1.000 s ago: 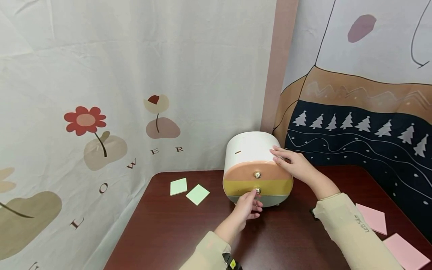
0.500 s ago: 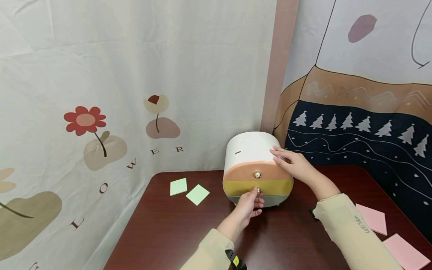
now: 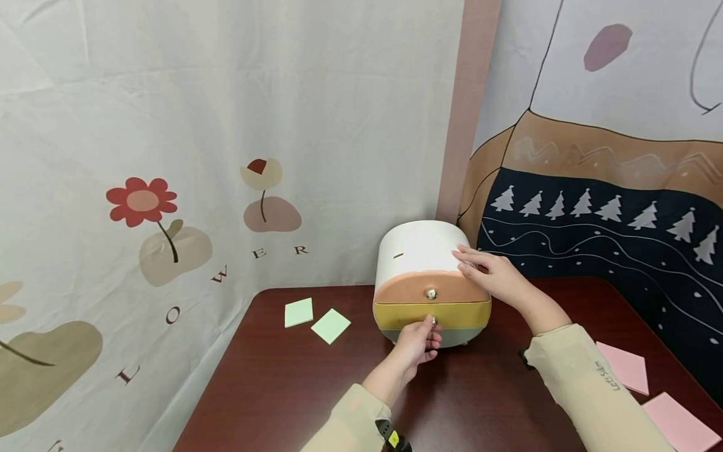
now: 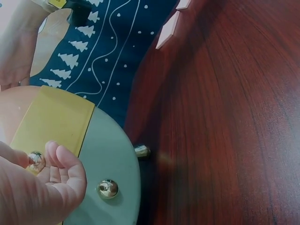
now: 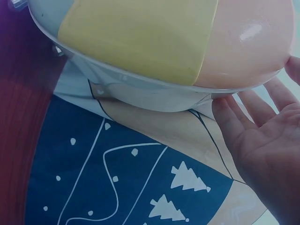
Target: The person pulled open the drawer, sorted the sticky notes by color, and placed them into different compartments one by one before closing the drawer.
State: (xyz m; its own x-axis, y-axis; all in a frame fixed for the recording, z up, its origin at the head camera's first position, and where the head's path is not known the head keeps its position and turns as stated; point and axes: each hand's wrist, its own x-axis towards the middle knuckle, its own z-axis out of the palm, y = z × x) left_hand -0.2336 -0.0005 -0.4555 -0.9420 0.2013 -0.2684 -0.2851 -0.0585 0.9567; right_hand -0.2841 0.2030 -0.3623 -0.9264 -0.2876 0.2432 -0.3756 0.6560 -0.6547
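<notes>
A small rounded drawer box (image 3: 420, 243) with a white shell stands at the back of the table. Its front has an orange top drawer (image 3: 402, 290), a yellow middle drawer (image 3: 392, 314) and a grey-green bottom drawer (image 4: 110, 150), each with a shiny round knob. My left hand (image 3: 412, 345) pinches the middle knob (image 4: 35, 160) between thumb and fingers. The yellow drawer sticks out slightly past the other two. My right hand (image 3: 492, 275) rests on the upper right side of the box, its fingers extended along the shell (image 5: 140, 89).
Two light green sticky-note pads (image 3: 299, 312) lie left of the box on the dark red-brown table (image 3: 294, 389). Two pink pads (image 3: 624, 368) lie at the right, near the right forearm. A printed curtain (image 3: 339, 157) hangs close behind the box.
The yellow drawer has come out a little toward me, with my left fingers on its knob. My left hand has shifted slightly to close on the knob. The right hand stays put.
</notes>
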